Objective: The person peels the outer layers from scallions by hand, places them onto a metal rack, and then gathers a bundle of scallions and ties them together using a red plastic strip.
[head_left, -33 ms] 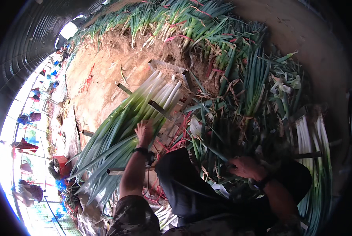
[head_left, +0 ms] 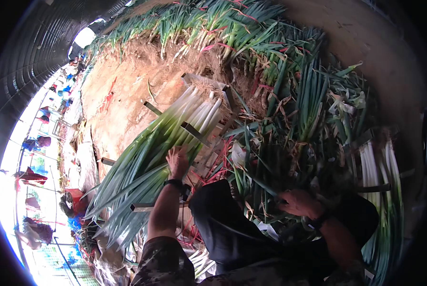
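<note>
A thick bundle of long green onions (head_left: pixel 146 143) lies slantwise across a metal rack (head_left: pixel 194 132), white root ends at the far side and leaves toward the near left. My left hand (head_left: pixel 177 161) is at the bundle's right edge, its bent fingers closed on some stalks where white turns to green. Farther right, in shade, my right hand (head_left: pixel 299 203) is over a heap of dark leaves, fingers curled. A long green leaf (head_left: pixel 263 186) reaches its fingertips, but what the fingers hold is hidden. Dark wristbands circle both my wrists.
Tied green onions (head_left: pixel 213 28) with soil-covered roots line the far side. Loose leaves (head_left: pixel 313 114) pile up at the right. Beyond my right arm, another bundle of onions (head_left: pixel 382 167) rests on a second rack. Red ties (head_left: pixel 212 168) are strewn beside the first rack.
</note>
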`<state>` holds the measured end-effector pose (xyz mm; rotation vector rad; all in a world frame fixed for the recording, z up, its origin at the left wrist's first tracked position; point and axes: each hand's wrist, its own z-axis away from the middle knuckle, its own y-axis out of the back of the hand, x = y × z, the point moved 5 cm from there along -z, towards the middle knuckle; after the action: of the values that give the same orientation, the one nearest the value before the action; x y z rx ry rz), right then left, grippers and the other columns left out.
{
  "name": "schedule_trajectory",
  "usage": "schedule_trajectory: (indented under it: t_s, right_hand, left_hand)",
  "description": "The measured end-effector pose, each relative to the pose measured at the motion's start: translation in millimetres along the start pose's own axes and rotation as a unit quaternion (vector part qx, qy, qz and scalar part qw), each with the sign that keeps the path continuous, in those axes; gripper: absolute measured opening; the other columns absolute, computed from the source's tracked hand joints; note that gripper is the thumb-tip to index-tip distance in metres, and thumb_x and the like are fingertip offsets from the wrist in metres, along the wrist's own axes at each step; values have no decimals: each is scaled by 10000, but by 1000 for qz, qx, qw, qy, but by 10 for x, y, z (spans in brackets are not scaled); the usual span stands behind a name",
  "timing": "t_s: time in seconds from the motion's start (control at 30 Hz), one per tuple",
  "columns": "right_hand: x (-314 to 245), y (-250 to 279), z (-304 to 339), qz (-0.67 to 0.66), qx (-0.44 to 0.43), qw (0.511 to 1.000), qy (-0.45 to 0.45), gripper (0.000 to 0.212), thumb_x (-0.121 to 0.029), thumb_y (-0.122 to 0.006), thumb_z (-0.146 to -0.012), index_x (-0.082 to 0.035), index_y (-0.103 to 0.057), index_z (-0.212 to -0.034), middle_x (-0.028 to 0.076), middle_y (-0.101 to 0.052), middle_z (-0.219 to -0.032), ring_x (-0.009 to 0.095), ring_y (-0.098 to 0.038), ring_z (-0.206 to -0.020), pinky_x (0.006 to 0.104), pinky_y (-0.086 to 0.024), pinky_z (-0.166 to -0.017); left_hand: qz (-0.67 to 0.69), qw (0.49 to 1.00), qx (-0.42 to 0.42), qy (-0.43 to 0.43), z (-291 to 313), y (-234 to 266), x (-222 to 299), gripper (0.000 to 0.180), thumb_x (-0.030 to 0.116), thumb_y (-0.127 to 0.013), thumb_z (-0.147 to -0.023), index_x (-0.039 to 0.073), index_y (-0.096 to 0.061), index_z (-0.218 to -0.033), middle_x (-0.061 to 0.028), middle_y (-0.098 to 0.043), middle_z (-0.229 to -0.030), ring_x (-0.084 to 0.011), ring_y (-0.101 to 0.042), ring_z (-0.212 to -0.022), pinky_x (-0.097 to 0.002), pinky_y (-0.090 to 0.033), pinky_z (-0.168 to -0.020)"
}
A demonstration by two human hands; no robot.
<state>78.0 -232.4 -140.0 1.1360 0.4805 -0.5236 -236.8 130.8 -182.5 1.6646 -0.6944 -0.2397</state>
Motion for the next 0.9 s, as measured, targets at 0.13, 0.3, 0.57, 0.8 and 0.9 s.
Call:
schedule_trajectory:
  t_s: [0.13, 0.3, 0.57, 0.8, 0.9]
  right_hand:
    - [-84, 48, 18, -23, 16, 999, 18, 357, -443, -616, -887, -128, -687, -1038, 166, -702, -851, 363, -685, -794, 477, -540, -713]
    - [-70, 48, 84, -6, 38, 998, 46, 341, -419, -637, -880, -124, -691, -1045, 153, -696, -782, 359, -683, -732, 461, -543, -666]
    - [-156, 92, 90, 9, 21, 999, 33, 338, -411, -644, -879, -110, -688, -1026, 145, -697, -787, 357, -682, -739, 459, -547, -676]
    - [-122, 143, 145, 11, 27, 999, 20, 311, -373, -674, -856, -101, -685, -1008, 145, -703, -826, 349, -685, -769, 451, -549, -688]
    - [-37, 113, 149, -4, 38, 999, 27, 304, -365, -680, -852, -100, -684, -1000, 148, -702, -826, 349, -685, -773, 448, -549, -687]
  left_hand:
    - [27, 999, -33, 23, -26, 173, -138, 489, 158, -660, -764, 165, -650, -1253, -110, -620, -1244, -319, -531, -1192, -478, -413, -1004]
    - [96, 991, -61, 73, -19, 382, -312, 430, 209, -695, -763, 117, -686, -1183, -125, -654, -1190, -321, -605, -1116, -462, -476, -949]
    - [27, 996, -72, 45, 58, 500, -433, 417, 234, -686, -773, 97, -709, -1166, -156, -706, -1079, -296, -669, -1016, -390, -517, -894]
    - [79, 982, -156, 65, -7, 487, -350, 395, 261, -696, -781, 91, -723, -1136, -170, -722, -1022, -288, -700, -937, -385, -539, -841]
    - [62, 982, -166, 61, -52, 480, -338, 391, 279, -703, -770, 81, -728, -1106, -178, -718, -999, -299, -701, -929, -394, -541, -833]
